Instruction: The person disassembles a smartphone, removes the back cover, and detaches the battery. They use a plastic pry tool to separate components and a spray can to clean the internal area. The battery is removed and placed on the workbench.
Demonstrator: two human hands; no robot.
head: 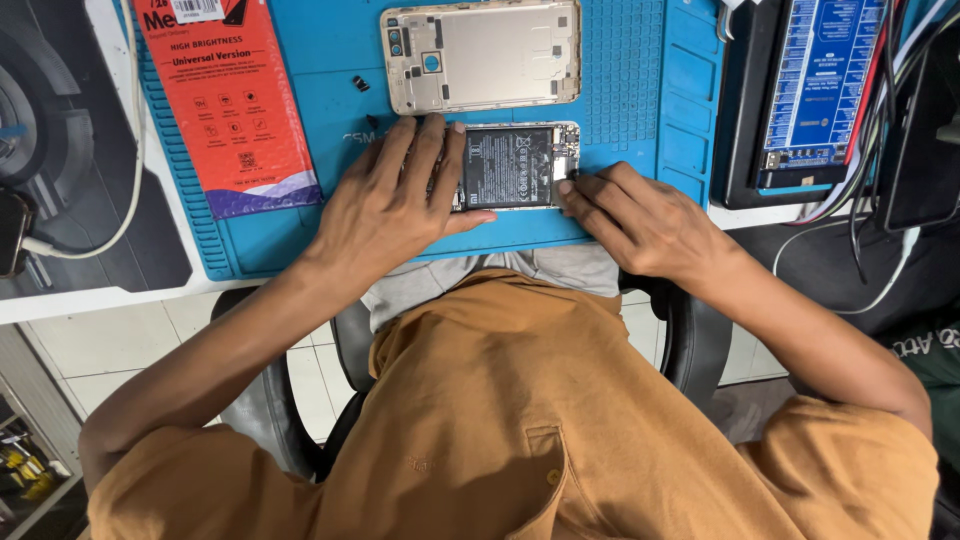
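An opened phone (515, 165) with its black battery showing lies on the blue work mat (620, 90). My left hand (385, 205) lies flat over the phone's left end, fingers spread, pressing it down. My right hand (635, 215) touches the phone's right end with its fingertips, at the lower corner. Above the phone lies its gold back cover (485, 55), inner side up, untouched by either hand.
A red flat package (235, 100) lies on the mat's left part. A small black piece (360, 83) sits near the cover. A black and blue device (815, 95) with several cables (870, 180) stands at the right. A black pad with a white cable (100, 230) is at the left.
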